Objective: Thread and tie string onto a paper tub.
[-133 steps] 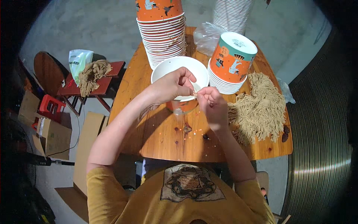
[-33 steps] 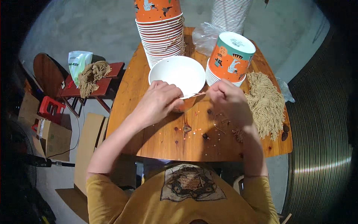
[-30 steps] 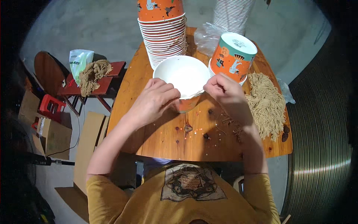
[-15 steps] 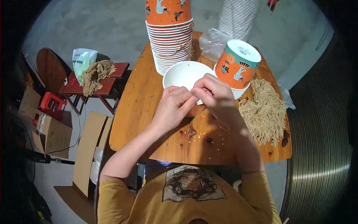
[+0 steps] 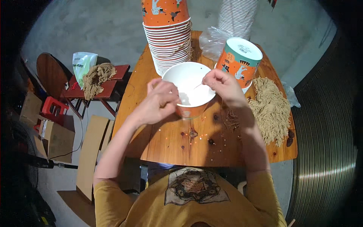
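Note:
A white-lined paper bucket point(image 5: 188, 75) with an orange outside stands upright on the wooden table in front of me. At its left rim is my left hand point(image 5: 160, 101), its fingers loosely bent and apart, with nothing visible in them. My right hand point(image 5: 224, 84) is over the bucket's right side, thumb and fingertips pinched together. From that pinch a thin pale cord point(image 5: 198, 86) slants down over the white inside; its far end is hard to make out. Right of my right forearm lies a heap of beige cords point(image 5: 270, 111).
Nested orange buckets point(image 5: 168, 45) rise behind the bucket; an upturned bucket point(image 5: 240, 62) tops another stack at right. A clear plastic bag point(image 5: 213, 43) and a tall white stack point(image 5: 238, 17) stand behind. Brown strands point(image 5: 231, 119) and small dots litter the wooden table point(image 5: 170, 147). A red bench point(image 5: 109, 85) holds more cord.
My hands have parted from their meeting point over the bucket's near rim. The left has moved left and the right slightly right, drawing the thin cord into view.

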Motion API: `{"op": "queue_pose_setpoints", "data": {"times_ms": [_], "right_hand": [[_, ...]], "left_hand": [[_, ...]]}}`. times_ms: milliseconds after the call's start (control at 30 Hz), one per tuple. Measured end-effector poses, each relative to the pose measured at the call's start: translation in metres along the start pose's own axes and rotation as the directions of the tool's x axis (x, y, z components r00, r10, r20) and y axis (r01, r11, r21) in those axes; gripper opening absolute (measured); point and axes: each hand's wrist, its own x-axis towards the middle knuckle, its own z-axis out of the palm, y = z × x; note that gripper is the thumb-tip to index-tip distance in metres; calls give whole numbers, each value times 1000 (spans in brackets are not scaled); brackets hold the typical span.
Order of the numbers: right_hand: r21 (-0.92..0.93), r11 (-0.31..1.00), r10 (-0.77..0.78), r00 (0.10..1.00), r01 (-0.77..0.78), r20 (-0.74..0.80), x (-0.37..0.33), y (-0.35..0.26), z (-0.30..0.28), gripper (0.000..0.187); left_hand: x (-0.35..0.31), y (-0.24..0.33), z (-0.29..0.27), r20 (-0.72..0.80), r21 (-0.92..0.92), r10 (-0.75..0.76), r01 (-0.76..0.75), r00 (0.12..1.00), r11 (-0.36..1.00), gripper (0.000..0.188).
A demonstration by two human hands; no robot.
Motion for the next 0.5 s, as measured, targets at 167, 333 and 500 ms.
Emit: {"op": "queue_pose_setpoints", "data": {"times_ms": [167, 333, 500], "right_hand": [[527, 848, 14, 995, -62, 94, -8, 5, -33, 21], [793, 609, -102, 993, 10, 65, -25, -1, -40, 28], [599, 793, -49, 992, 111, -119, -49, -16, -38, 28]], "left_hand": [[2, -31, -24, 56, 106, -139, 133, 989, 985, 25], [1, -54, -30, -269, 288, -130, 208, 954, 935, 25], [12, -1, -20, -310, 178, -128, 189, 942, 966, 20]]}}
